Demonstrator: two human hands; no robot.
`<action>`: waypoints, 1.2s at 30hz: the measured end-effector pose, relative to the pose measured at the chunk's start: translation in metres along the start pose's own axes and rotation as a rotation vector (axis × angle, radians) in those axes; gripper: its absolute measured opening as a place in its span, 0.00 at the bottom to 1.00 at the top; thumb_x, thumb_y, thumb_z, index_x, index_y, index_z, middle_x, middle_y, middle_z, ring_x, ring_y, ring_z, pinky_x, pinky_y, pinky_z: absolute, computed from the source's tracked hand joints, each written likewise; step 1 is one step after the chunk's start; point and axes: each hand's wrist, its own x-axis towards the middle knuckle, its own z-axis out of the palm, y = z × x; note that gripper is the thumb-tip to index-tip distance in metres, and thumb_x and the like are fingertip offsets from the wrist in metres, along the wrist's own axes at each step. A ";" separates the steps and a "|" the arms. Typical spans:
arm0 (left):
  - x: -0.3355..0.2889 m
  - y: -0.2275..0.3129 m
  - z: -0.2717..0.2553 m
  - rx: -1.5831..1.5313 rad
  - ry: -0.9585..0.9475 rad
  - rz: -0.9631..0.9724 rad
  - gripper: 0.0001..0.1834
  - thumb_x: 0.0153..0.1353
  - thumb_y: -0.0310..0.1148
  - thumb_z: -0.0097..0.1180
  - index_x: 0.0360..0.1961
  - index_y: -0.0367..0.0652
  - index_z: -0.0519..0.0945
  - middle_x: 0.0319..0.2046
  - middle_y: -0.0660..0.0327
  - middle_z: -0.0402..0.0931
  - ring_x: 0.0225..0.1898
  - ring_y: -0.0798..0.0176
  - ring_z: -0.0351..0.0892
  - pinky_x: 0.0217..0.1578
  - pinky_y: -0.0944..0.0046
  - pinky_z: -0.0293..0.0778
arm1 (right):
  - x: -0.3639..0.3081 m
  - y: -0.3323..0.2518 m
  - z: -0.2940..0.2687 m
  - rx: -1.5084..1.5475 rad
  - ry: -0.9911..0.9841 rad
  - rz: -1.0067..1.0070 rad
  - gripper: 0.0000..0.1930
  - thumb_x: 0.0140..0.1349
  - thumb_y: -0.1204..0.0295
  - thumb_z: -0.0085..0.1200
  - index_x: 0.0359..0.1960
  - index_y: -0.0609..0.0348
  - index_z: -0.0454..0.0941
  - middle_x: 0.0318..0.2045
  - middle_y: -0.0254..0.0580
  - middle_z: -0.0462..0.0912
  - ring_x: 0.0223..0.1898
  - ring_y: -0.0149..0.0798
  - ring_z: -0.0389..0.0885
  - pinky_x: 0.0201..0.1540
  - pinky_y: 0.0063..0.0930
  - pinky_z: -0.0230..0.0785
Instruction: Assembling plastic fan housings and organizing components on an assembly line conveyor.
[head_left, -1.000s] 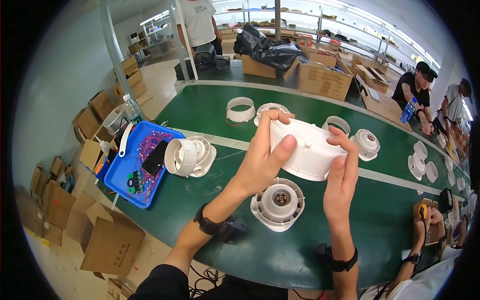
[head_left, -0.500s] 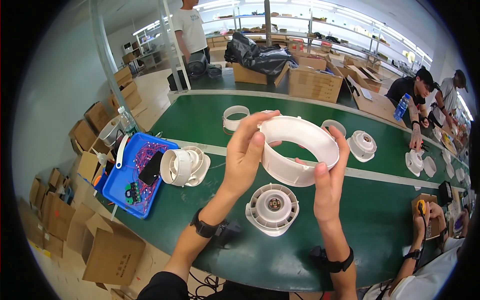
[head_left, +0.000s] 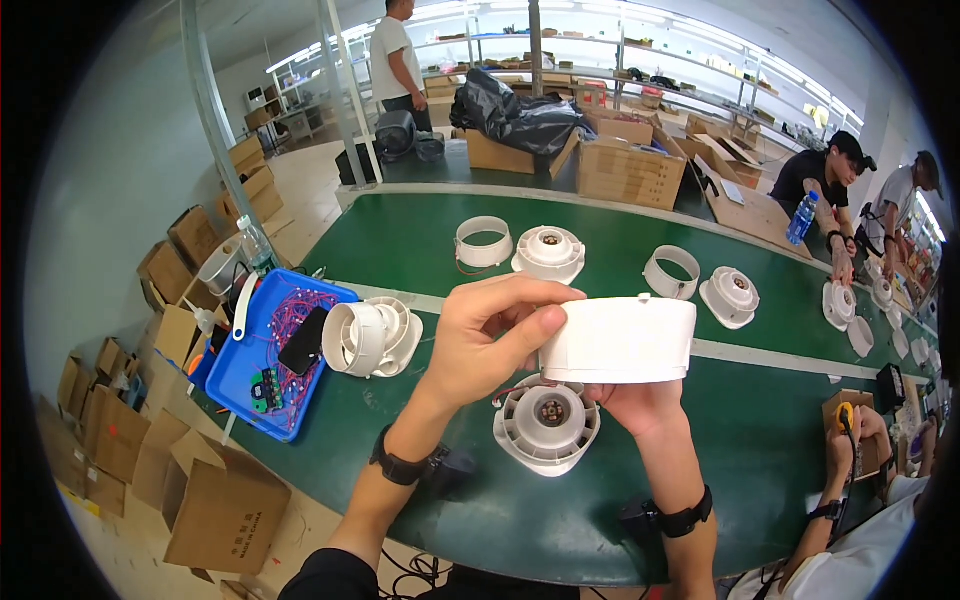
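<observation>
A white plastic ring (head_left: 622, 342) is held up over the table, its outer wall facing me. My left hand (head_left: 495, 338) pinches its left end between thumb and fingers. From below, my right hand (head_left: 637, 402) grips the lower right side, its fingers partly hidden by the ring. Just under the hands, a white round fan housing (head_left: 546, 428) with a vaned rim and a dark centre rests on the green table (head_left: 430, 520). Part of a small lead shows at its upper left.
On the left lies a blue tray (head_left: 235, 370) with wires, a phone and a green circuit board, beside a fan assembly (head_left: 372, 337). Farther back are another housing (head_left: 549, 255) and loose rings (head_left: 484, 241). Co-workers sit at the right; a blue bottle (head_left: 803, 218) stands there.
The ring has turned from showing its opening to showing its outer side, and sits a little lower. My right hand has shifted from its right side to beneath it.
</observation>
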 end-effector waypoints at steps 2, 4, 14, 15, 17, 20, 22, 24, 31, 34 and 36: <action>0.000 0.002 -0.005 -0.045 -0.025 -0.003 0.10 0.65 0.29 0.59 0.45 0.37 0.84 0.28 0.66 0.81 0.24 0.79 0.74 0.20 0.78 0.66 | 0.002 0.001 0.001 0.077 -0.083 0.076 0.32 0.69 0.46 0.40 0.62 0.61 0.66 0.53 0.57 0.77 0.42 0.57 0.85 0.30 0.45 0.85; 0.001 0.003 -0.010 -0.026 -0.025 -0.035 0.11 0.65 0.28 0.59 0.46 0.37 0.84 0.29 0.65 0.81 0.21 0.79 0.73 0.18 0.78 0.65 | 0.003 0.003 0.007 0.097 -0.039 0.088 0.31 0.69 0.48 0.41 0.63 0.62 0.64 0.54 0.59 0.76 0.43 0.58 0.84 0.31 0.44 0.86; 0.007 -0.002 -0.022 -0.068 0.183 -0.023 0.14 0.67 0.32 0.58 0.48 0.33 0.82 0.23 0.65 0.78 0.15 0.80 0.65 0.15 0.77 0.59 | 0.003 -0.008 0.040 -0.725 0.179 -0.244 0.27 0.74 0.56 0.36 0.67 0.62 0.59 0.54 0.58 0.77 0.54 0.49 0.80 0.50 0.43 0.79; 0.006 -0.003 -0.022 0.003 0.197 -0.004 0.13 0.67 0.31 0.58 0.47 0.33 0.83 0.24 0.65 0.79 0.16 0.80 0.65 0.16 0.77 0.60 | 0.001 -0.010 0.049 -0.685 0.157 -0.249 0.29 0.74 0.53 0.36 0.68 0.60 0.57 0.58 0.57 0.74 0.58 0.48 0.77 0.53 0.44 0.77; 0.006 -0.004 -0.017 0.064 0.205 0.015 0.12 0.66 0.30 0.58 0.46 0.33 0.83 0.25 0.65 0.79 0.17 0.80 0.66 0.17 0.77 0.60 | -0.003 -0.011 0.058 -0.650 0.142 -0.260 0.31 0.73 0.50 0.37 0.69 0.59 0.56 0.61 0.57 0.71 0.61 0.47 0.73 0.56 0.44 0.74; 0.006 -0.006 -0.009 0.109 0.148 0.074 0.11 0.61 0.31 0.63 0.40 0.34 0.84 0.25 0.67 0.78 0.18 0.79 0.65 0.19 0.76 0.61 | -0.003 -0.007 0.054 -0.710 0.122 -0.360 0.34 0.71 0.49 0.43 0.69 0.58 0.52 0.65 0.56 0.63 0.64 0.46 0.67 0.61 0.42 0.68; 0.006 -0.007 -0.007 0.274 0.110 0.052 0.14 0.53 0.35 0.69 0.32 0.36 0.82 0.22 0.68 0.75 0.18 0.79 0.62 0.19 0.75 0.58 | -0.003 -0.006 0.053 -0.936 0.103 -0.462 0.36 0.69 0.52 0.49 0.69 0.59 0.51 0.65 0.57 0.61 0.65 0.45 0.64 0.64 0.39 0.61; 0.006 -0.010 -0.006 0.362 0.094 0.037 0.16 0.49 0.37 0.72 0.29 0.36 0.81 0.21 0.68 0.74 0.18 0.78 0.61 0.19 0.75 0.57 | -0.002 -0.003 0.053 -0.938 0.113 -0.501 0.36 0.68 0.56 0.53 0.68 0.63 0.51 0.65 0.60 0.61 0.64 0.46 0.65 0.64 0.39 0.60; 0.007 -0.012 -0.003 0.209 0.260 -0.046 0.15 0.70 0.35 0.53 0.30 0.35 0.81 0.17 0.67 0.72 0.17 0.77 0.64 0.18 0.73 0.60 | -0.004 0.001 0.057 -1.045 0.124 -0.638 0.35 0.69 0.58 0.51 0.67 0.68 0.51 0.64 0.62 0.61 0.65 0.46 0.63 0.67 0.39 0.56; 0.009 -0.012 -0.002 0.147 0.245 -0.074 0.13 0.70 0.34 0.52 0.34 0.35 0.80 0.18 0.66 0.73 0.18 0.76 0.68 0.18 0.74 0.64 | -0.002 0.002 0.055 -1.054 0.180 -0.645 0.35 0.69 0.58 0.52 0.67 0.67 0.51 0.64 0.61 0.62 0.64 0.46 0.63 0.66 0.39 0.56; 0.010 -0.009 0.007 0.420 0.203 0.099 0.11 0.69 0.32 0.53 0.36 0.34 0.80 0.18 0.64 0.73 0.20 0.75 0.70 0.18 0.73 0.65 | -0.003 0.003 0.056 -1.072 0.222 -0.650 0.35 0.69 0.58 0.52 0.67 0.67 0.52 0.63 0.61 0.62 0.64 0.46 0.64 0.66 0.39 0.56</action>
